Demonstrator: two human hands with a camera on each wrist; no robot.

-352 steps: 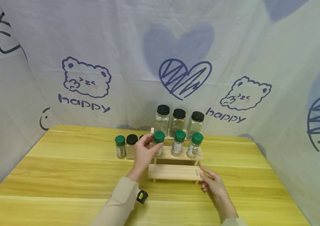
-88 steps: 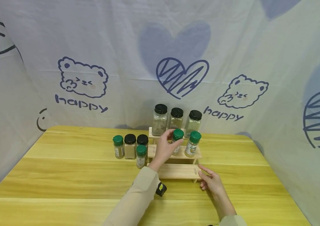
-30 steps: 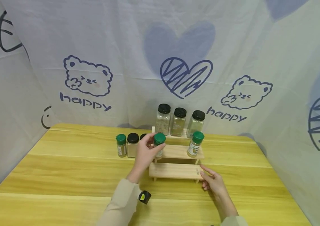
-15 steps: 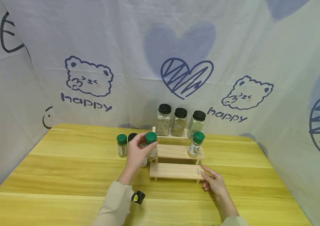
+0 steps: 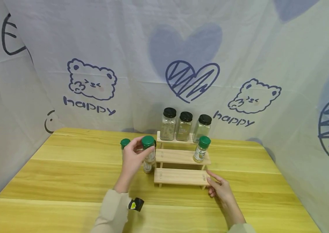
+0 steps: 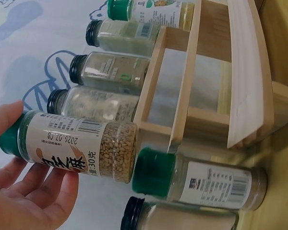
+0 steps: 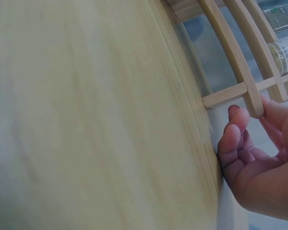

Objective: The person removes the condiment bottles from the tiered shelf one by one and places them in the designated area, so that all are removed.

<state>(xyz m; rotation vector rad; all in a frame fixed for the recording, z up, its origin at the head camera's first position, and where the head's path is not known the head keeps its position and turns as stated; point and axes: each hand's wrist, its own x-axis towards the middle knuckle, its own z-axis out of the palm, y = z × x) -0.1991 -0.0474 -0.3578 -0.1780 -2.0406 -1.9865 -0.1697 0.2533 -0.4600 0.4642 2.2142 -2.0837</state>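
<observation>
Green-capped jar (image 6: 69, 146) in left hand (image 5: 132, 158)

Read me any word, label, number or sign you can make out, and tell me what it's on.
"happy": twice, on the cloth.
"芝麻": on the held jar, in the left hand.
"30克": same jar.
"2026": same jar, starting a date; the rest is unsure.
Too small or blurred: that jar's fine print, most print on the other jars, marks on the rack.

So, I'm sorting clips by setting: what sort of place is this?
Perhaps a staged tabletop corner, not clearly a kitchen: patterned cloth hangs behind a wooden table, with spice jars on a small rack.
</observation>
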